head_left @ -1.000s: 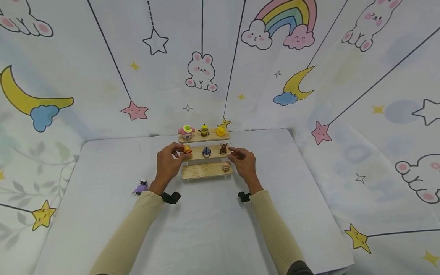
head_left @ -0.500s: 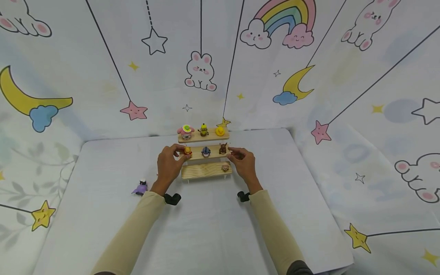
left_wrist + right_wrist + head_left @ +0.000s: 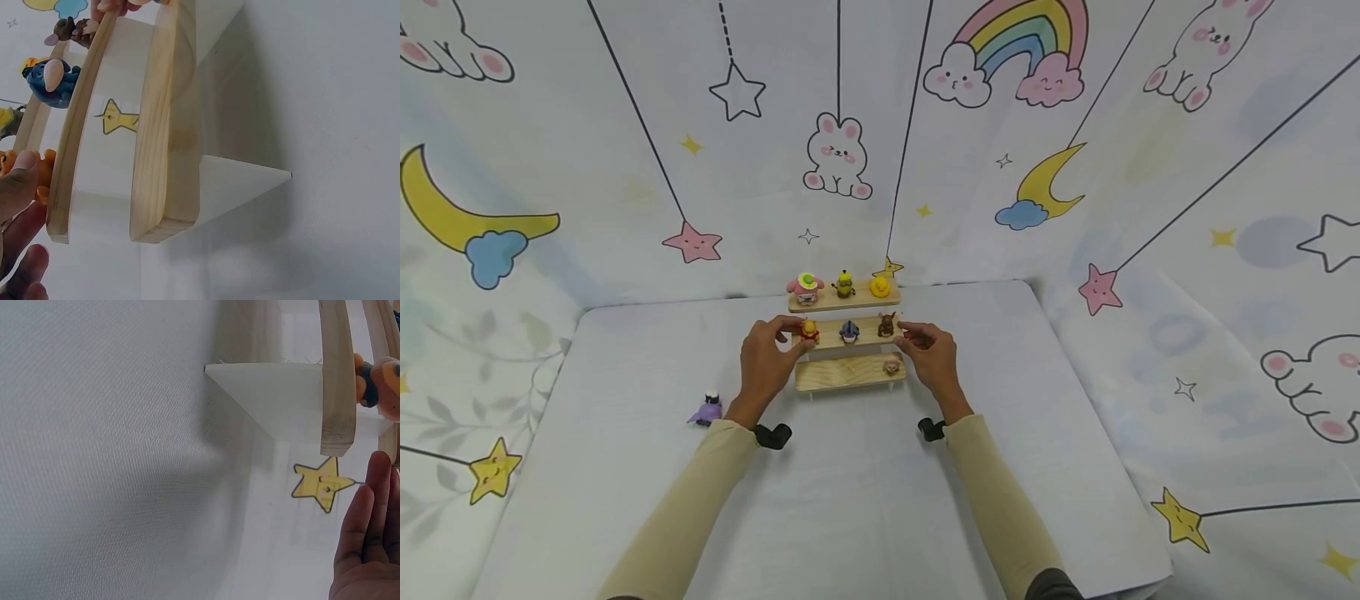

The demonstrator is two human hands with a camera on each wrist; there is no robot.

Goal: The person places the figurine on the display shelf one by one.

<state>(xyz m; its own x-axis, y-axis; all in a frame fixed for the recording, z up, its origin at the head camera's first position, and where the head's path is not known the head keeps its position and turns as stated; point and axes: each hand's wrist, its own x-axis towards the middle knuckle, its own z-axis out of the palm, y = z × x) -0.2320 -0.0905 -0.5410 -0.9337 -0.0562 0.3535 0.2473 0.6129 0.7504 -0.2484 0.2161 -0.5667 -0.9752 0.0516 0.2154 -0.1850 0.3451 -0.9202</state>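
A three-step wooden display shelf (image 3: 842, 373) stands at the back of the table. At the left end of its middle step, my left hand (image 3: 763, 360) pinches a small orange bear figurine in red (image 3: 808, 331) between thumb and finger; the bear (image 3: 45, 172) appears upright on the board. My right hand (image 3: 932, 354) grips the right end of that step with thumb and index finger, beside a brown figurine with ears (image 3: 887, 325). Between them sits a blue donkey figurine (image 3: 849, 332). One small brown-and-peach figurine (image 3: 891, 366) is at the bottom step's right end.
Along the top step stand a pink figurine (image 3: 806, 289), a yellow-green figurine (image 3: 844, 285) and a yellow duck (image 3: 881, 287). A purple figurine (image 3: 707, 410) lies on the white tablecloth (image 3: 850, 517), left of my left wrist. A printed cloth backdrop (image 3: 760, 175) rises behind the table.
My left hand has shifted the bear figurine very slightly at the middle step's left end. The right hand stays at the shelf's right end.
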